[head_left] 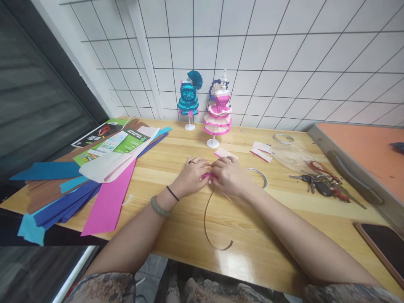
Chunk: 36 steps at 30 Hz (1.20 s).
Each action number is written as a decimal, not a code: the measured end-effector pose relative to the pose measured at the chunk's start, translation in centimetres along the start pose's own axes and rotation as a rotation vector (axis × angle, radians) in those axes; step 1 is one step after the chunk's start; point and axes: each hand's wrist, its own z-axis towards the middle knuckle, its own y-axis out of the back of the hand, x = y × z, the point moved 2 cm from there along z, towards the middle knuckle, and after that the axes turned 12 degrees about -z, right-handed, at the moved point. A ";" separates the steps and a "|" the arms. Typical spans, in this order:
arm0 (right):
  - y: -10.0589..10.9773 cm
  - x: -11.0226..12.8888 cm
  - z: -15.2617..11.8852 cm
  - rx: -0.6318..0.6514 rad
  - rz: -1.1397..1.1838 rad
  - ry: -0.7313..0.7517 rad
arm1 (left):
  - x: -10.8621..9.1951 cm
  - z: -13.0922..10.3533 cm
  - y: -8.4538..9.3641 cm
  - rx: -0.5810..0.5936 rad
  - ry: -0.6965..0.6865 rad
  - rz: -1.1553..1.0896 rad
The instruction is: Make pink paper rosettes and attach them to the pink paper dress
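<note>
My left hand (196, 176) and my right hand (227, 174) meet over the middle of the table, fingers closed on a small piece of pink paper (205, 176). Most of that paper is hidden by my fingers. Below them a thin strip (206, 223) curls across the wood toward me. Just behind my right hand lies a pink-and-white paper piece (224, 153). A roll of tape (264, 179) rests beside my right wrist. Farther back stand a pink-and-white paper dress (217, 120) and a teal paper dress (188, 101), each on a white stand.
Coloured paper sheets (109, 206) and printed leaflets (104, 145) are piled at the left. To the right are folded paper pieces (261, 151), another tape roll (283, 138), a clear plastic bag (292, 158), keys (325, 187) and a phone (383, 248). A tiled wall (268, 54) rises behind.
</note>
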 end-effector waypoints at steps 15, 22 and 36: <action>-0.2 0.3 -0.1 0.048 -0.007 -0.095 | -0.1 0.1 0.1 0.008 0.000 0.016; -0.7 0.8 -0.1 0.032 -0.058 -0.165 | 0.0 0.0 0.2 0.035 0.009 0.053; -1.3 1.1 -0.2 0.035 -0.069 -0.227 | -0.4 0.1 0.6 0.024 0.018 0.097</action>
